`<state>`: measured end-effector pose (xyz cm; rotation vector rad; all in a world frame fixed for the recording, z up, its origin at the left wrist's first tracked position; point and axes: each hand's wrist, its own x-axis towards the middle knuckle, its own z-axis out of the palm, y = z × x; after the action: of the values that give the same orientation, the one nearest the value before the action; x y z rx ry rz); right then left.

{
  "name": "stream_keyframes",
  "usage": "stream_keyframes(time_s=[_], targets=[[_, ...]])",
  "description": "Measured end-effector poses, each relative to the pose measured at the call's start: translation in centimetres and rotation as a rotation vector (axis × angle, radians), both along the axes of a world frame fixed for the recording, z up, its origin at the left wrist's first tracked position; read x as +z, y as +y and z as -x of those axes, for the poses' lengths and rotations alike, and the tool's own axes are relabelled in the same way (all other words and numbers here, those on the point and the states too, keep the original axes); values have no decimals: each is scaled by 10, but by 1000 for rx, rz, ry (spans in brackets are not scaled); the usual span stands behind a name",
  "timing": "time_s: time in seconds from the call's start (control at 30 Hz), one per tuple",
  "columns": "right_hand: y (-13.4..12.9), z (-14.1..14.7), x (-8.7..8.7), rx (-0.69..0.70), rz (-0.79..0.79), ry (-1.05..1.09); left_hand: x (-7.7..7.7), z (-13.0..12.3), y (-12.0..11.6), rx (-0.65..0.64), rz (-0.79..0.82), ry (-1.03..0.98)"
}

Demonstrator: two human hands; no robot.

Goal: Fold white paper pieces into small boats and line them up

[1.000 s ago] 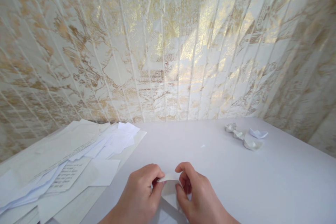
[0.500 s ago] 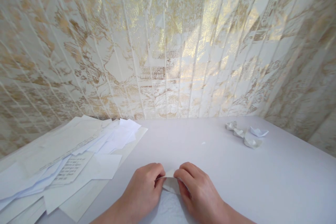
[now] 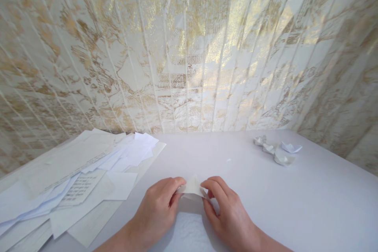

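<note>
A small piece of folded white paper (image 3: 192, 187) is held up between my two hands, above the front middle of the table. My left hand (image 3: 161, 204) pinches its left end between thumb and fingers. At the other end, my right hand (image 3: 226, 204) grips the paper with the thumb below and the fingers above. The paper bows slightly, and its underside is in shadow. Beneath it, between my wrists, lies a pale, wrinkled white surface (image 3: 189, 232); what it is I cannot tell.
Loose sheets of paper (image 3: 88, 157), some printed, are heaped on the left of the white table (image 3: 310, 204). Several small folded paper shapes (image 3: 284, 157), boat-like, sit at the back right. A tiny white scrap (image 3: 228, 160) lies mid-table. A patterned wall (image 3: 189, 55) stands behind.
Both hands have risen slightly and moved a little apart. The paper between them has turned, so more of its flat upper face shows.
</note>
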<state>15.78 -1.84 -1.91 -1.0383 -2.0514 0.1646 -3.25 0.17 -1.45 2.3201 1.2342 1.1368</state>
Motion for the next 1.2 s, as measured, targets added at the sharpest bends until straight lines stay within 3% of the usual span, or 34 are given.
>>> stream_keyframes(time_s=[0.17,0.33,0.5,0.57,0.7,0.77,0.93,1.2], targets=[[4,-4,4,-38,-67,1,4,-3,-1,38,-27,42],[6,-5,3,-27,-111,-50,8,-8,-3,75,163,90],[5,-6,3,37,-164,-56,9,-13,-5,31,311,40],[4,-5,4,91,-201,-34,7,-17,-7,16,422,-53],[0,0,4,145,-180,112,1,-28,-11,-47,822,-418],[0,2,5,146,-158,172,0,-31,-13,-53,922,-568],[2,3,7,187,-209,167,6,-32,-16,-35,920,-681],[2,2,14,261,-285,119,4,-33,-18,-179,1003,-704]])
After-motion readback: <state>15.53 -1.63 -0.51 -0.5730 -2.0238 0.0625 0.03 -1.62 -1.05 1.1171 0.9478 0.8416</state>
